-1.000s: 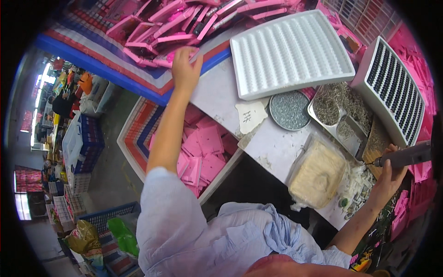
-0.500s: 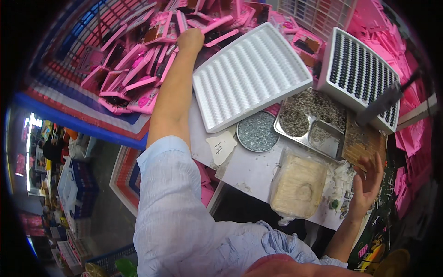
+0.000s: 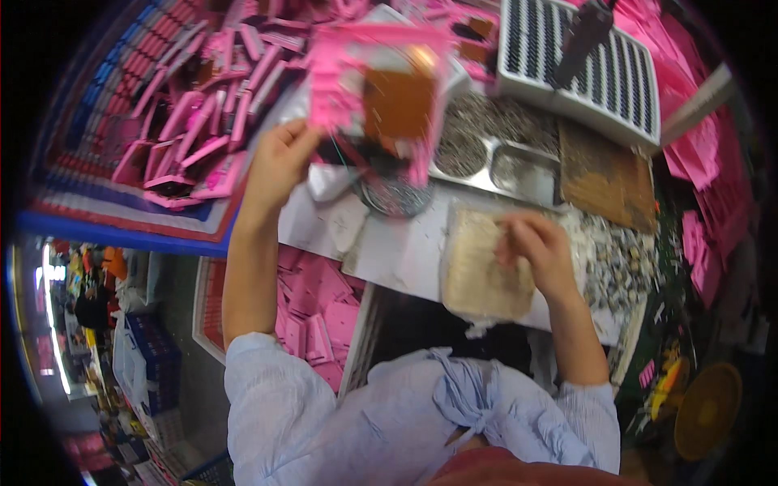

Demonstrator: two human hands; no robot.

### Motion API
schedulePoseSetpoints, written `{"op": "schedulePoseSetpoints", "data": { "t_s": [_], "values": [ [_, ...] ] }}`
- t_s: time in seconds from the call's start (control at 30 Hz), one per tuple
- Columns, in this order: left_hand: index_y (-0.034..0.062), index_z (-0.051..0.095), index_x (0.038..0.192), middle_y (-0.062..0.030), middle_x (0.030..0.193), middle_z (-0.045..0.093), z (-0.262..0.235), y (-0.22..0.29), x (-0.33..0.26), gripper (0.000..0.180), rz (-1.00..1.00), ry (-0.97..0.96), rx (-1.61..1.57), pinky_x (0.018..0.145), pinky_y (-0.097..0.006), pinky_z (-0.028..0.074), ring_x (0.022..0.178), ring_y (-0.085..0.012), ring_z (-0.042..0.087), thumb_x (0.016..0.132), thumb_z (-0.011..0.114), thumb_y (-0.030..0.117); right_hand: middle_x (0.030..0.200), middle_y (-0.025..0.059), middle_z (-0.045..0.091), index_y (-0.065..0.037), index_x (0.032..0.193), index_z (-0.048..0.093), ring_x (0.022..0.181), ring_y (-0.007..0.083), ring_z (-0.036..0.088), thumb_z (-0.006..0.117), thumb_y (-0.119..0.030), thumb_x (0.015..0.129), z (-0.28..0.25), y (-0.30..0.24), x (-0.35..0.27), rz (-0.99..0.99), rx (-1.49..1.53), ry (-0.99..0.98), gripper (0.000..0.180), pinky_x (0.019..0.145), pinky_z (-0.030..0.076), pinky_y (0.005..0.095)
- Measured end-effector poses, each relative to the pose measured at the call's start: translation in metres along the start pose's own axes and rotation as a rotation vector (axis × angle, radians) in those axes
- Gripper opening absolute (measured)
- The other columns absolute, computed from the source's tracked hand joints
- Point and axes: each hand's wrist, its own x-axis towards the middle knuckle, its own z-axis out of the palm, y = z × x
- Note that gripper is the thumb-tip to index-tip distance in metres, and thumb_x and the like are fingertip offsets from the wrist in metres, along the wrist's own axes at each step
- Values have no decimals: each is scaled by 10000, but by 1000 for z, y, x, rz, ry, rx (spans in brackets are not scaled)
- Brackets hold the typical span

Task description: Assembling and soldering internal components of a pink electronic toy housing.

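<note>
My left hand [image 3: 278,166] pinches the lower left edge of a pink plastic housing [image 3: 334,85], lifted over the table. A brown square panel [image 3: 397,105] sits inside it, and thin wires dangle from its lower side. Motion blur hides its finer parts. Over a plastic-wrapped beige block [image 3: 478,283] hovers my right hand [image 3: 545,251], its fingers bent and smeared, so any small thing in them cannot be made out. Behind the housing, a round dish of small metal bits [image 3: 397,198] is partly covered. Beside it lies a metal tray [image 3: 531,174] with heaps of small metal pieces.
A basket [image 3: 97,190] at the left is heaped with pink housings [image 3: 207,150]. More pink parts [image 3: 324,324] fill a crate below. A white tray with black rows [image 3: 579,69] stands at the back right, with a dark tool [image 3: 585,40] before it. Nearby lies a wooden board [image 3: 608,178].
My left hand has come back from the basket with a pink housing. My right hand has moved left, over the beige block. The view has shifted, and the housing now covers much of the white ridged tray.
</note>
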Motion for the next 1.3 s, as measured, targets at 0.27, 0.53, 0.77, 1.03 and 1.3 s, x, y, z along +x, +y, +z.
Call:
{"op": "schedulePoseSetpoints", "data": {
  "t_s": [0.27, 0.53, 0.77, 1.03, 1.3],
  "values": [
    [-15, 713, 1011, -191, 800, 686, 131, -10, -11, 274, 280, -886, 641, 714, -425, 514, 768, -331, 676, 959, 643, 245, 1397, 201, 605, 111, 1432, 489, 1272, 255, 610, 605, -589, 959, -19, 44, 32, 406, 535, -387, 853, 1083, 498, 377],
    [19, 716, 993, -171, 896, 710, 191, -6, 37, 229, 508, -968, 801, 729, -430, 514, 822, -339, 670, 884, 728, 220, 1282, 153, 670, 1, 1487, 485, 1105, 170, 659, 607, -93, 983, -50, 31, -6, 91, 91, -301, 527, 976, 525, 301],
    [25, 667, 1042, -139, 978, 648, 219, -18, -24, 239, 749, -411, 504, 775, -419, 520, 852, -311, 634, 852, 750, 143, 1191, 152, 697, -36, 1363, 625, 1043, 205, 648, 632, 28, 815, -35, 45, -52, -191, -523, 271, 552, 918, 539, 332],
    [49, 648, 1038, -116, 1098, 639, 211, -92, -109, 316, 678, -573, 577, 856, -430, 504, 994, -318, 626, 764, 793, 108, 1079, 118, 619, -100, 1127, 743, 1034, 327, 492, 673, -60, 735, -18, 55, -52, -441, -1339, 396, 400, 944, 403, 434],
    [51, 662, 1023, -107, 1084, 643, 209, -104, -112, 286, 683, -539, 527, 864, -425, 492, 979, -304, 624, 767, 785, 87, 904, 78, 600, -64, 976, 767, 909, 259, 498, 761, -100, 769, -39, 47, -26, -419, -1140, 235, 210, 844, 413, 378]
  ]
}}
